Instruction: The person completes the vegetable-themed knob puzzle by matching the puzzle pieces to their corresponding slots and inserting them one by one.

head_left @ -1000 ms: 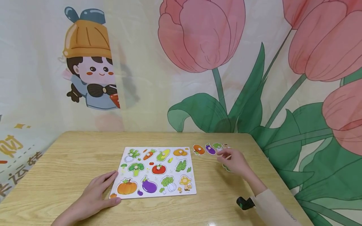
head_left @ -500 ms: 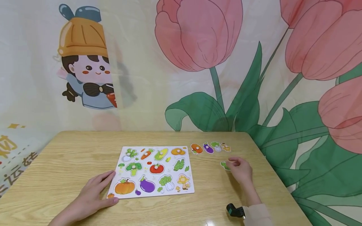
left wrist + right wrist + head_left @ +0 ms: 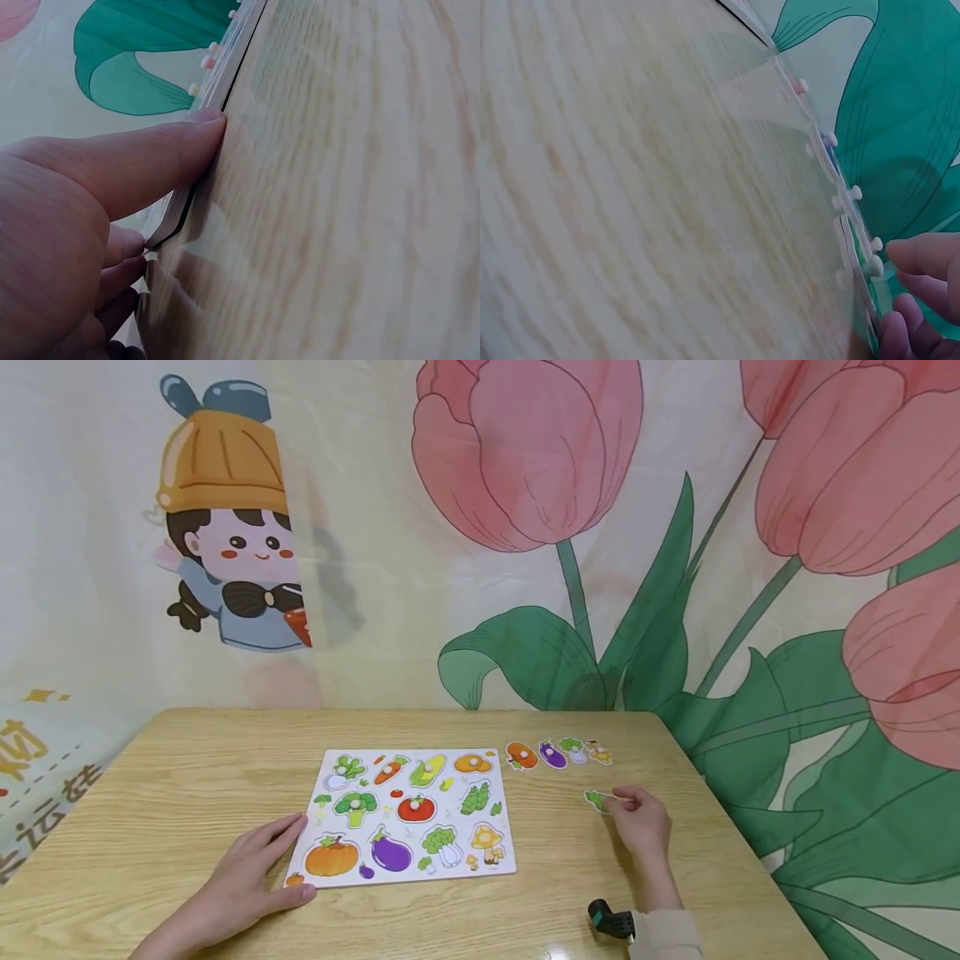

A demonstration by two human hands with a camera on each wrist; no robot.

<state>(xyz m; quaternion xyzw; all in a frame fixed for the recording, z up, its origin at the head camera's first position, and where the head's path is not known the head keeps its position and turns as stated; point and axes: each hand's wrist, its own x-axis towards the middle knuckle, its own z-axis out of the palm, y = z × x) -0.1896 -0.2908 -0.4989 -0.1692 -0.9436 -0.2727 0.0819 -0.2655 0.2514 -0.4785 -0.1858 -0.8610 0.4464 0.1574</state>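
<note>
A white puzzle board (image 3: pixel 450 810) printed with vegetables lies mid-table. My left hand (image 3: pixel 243 877) rests at its near left corner, thumb along the front edge, as the left wrist view also shows. A green pea-pod puzzle piece (image 3: pixel 594 800) lies to the right of the board. My right hand (image 3: pixel 643 818) reaches over its right side, hiding part of it. In the right wrist view my thumb (image 3: pixel 922 255) stands a little apart from the nearest white knob (image 3: pixel 873 266), and the other fingers lie at the piece's end.
Behind the pea-pod piece lie a pumpkin piece (image 3: pixel 521 756), an eggplant piece (image 3: pixel 552 752), a bok choy piece (image 3: pixel 573 750) and a mushroom piece (image 3: pixel 599 752), in a row. Radish, carrot, corn, potato, broccoli and tomato pieces sit in the board. A black device (image 3: pixel 611 920) is at my right wrist.
My right hand has drawn back from the mushroom piece toward me and is now at the pea-pod piece. The row behind is uncovered. My left hand stays at the board's corner.
</note>
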